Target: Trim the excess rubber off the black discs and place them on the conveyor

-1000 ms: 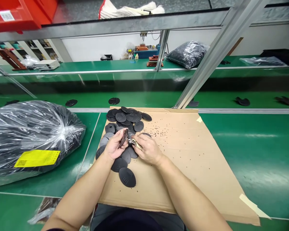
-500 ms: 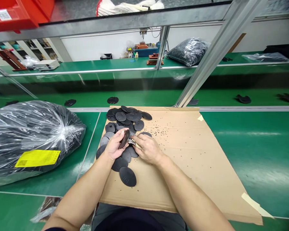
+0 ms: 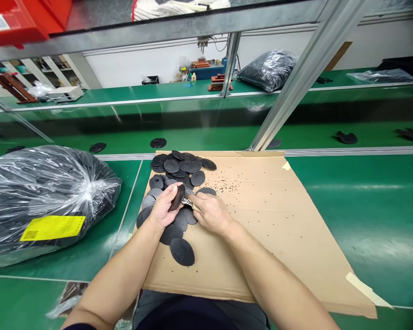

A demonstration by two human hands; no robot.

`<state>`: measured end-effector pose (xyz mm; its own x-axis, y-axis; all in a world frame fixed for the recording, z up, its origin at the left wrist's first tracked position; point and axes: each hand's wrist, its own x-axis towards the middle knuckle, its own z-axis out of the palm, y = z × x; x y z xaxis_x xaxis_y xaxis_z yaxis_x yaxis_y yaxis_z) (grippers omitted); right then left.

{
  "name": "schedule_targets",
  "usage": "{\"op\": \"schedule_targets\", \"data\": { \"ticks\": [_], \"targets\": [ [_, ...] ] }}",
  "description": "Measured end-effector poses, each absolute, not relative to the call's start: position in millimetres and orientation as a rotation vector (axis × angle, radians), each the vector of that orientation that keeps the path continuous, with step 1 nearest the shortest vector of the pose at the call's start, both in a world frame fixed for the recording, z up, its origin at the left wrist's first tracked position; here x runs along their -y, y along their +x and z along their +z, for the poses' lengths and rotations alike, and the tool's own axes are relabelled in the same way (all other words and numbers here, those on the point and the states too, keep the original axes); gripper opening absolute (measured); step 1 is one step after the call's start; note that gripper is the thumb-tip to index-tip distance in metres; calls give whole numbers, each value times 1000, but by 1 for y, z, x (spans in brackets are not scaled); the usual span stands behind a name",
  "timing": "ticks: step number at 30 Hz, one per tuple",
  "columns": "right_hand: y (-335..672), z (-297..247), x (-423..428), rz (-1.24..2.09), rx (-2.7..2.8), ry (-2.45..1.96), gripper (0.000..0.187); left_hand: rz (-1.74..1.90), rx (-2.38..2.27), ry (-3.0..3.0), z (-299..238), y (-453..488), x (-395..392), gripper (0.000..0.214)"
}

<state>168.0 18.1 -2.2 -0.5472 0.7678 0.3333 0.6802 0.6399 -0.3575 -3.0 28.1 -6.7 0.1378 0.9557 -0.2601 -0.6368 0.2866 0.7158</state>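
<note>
Left hand (image 3: pixel 163 208) pinches black oval disc (image 3: pixel 177 198) on edge, long axis running away from me. Right hand (image 3: pixel 209 213) grips nippers (image 3: pixel 187 202), which touch the disc's right rim.

bench (image 3: pixel 365 206): green top, kinda shiny
cardboard (image 3: pixel 261 229): big brown sheet lying flat on the bench, tape (image 3: pixel 366 289) at its near right corner
discs (image 3: pixel 179 167): black pile on the cardboard's far-left part
crumbs (image 3: pixel 227 185): tiny dark bits on the cardboard, just right of the pile
bag (image 3: pixel 44 192): clear plastic, dark stuff inside, on the bench left of the cardboard, yellow label (image 3: pixel 51 228)
</note>
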Motion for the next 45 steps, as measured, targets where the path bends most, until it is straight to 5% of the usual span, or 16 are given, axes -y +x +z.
{"op": "schedule_targets", "data": {
  "ticks": [8, 26, 30, 38, 45],
  "targets": [
    [194, -10, -42, 351, 1865, -1450, 30, 1392, -838, 486, -1, 0, -26, 43],
    [197, -5, -39, 425, 2219, -1499, 32, 1473, -961, 608, 0, 2, -23, 39],
    [198, -4, -42, 679, 1774, -1452, 26, 1464, -949, 597, -1, 3, -24, 42],
    [191, 1, -37, 1837, 769, -989, 32, 1347, -991, 709, -10, 9, -23, 37],
    [179, -1, -35, 2003, 721, -889, 25, 1215, -1005, 963, -15, 13, -17, 44]
  ]
}}
